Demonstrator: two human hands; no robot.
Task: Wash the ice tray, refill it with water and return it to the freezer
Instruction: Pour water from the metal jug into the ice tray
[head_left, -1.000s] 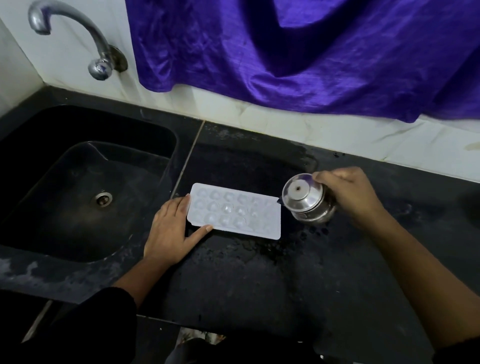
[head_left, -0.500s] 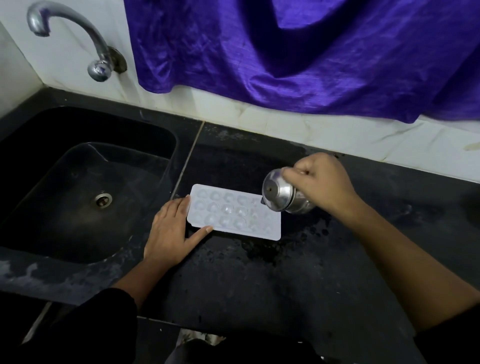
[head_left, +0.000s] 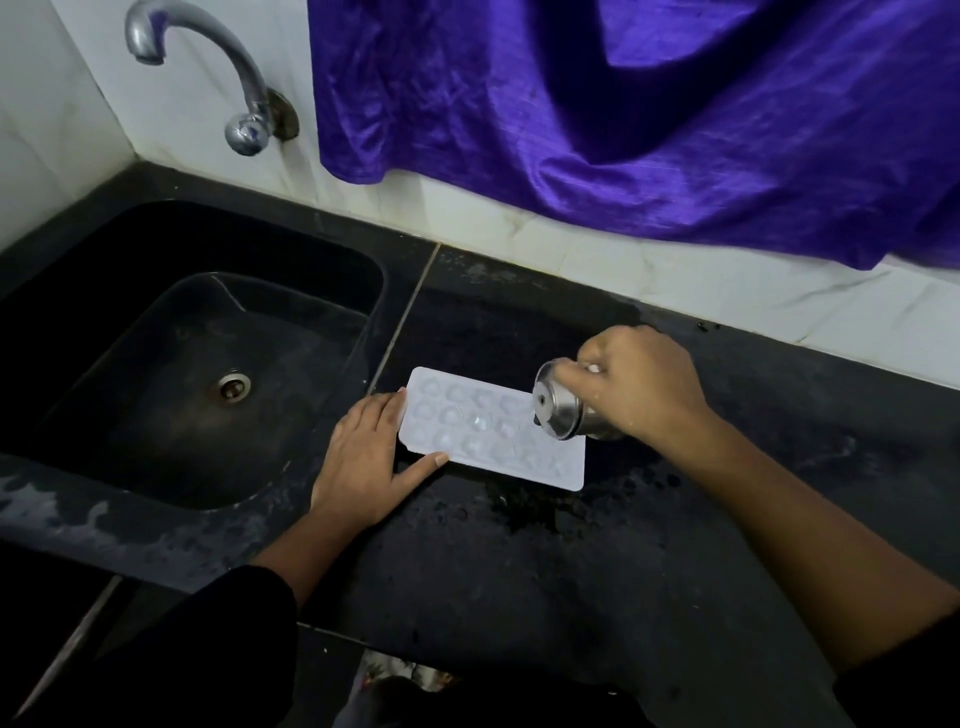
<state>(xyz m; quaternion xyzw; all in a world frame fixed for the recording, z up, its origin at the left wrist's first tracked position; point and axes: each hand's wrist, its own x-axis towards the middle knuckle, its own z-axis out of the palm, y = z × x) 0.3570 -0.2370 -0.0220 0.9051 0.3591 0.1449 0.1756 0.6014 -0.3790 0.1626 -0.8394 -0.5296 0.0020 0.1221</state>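
The ice tray (head_left: 485, 434) lies flat and right-way up on the wet black counter (head_left: 519, 571), its left end touching the fingers of my left hand (head_left: 363, 462). That hand is spread flat on the counter, fingers straight against the tray's short edge and thumb along its near edge. It braces the tray without gripping it. My right hand (head_left: 641, 387) is curled round a small steel pot (head_left: 558, 410), held tipped on its side just above the tray's right end, with its round face turned toward my left hand. I cannot make out a stream of water, so I cannot tell if it is pouring at this instant.

I judge that step 1, the washing, is done: the tray sits on the counter, with the sink (head_left: 130, 249) off beyond my left hand, and no water shows at the tap (head_left: 244, 88) up past it. Step 2, the refill, looks like the step in hand. Some cups glint as if wet, but how many hold water is too faint to say. Step 3 is all to come: no freezer shows, and the tray will need carrying level, probably with 2 hands.
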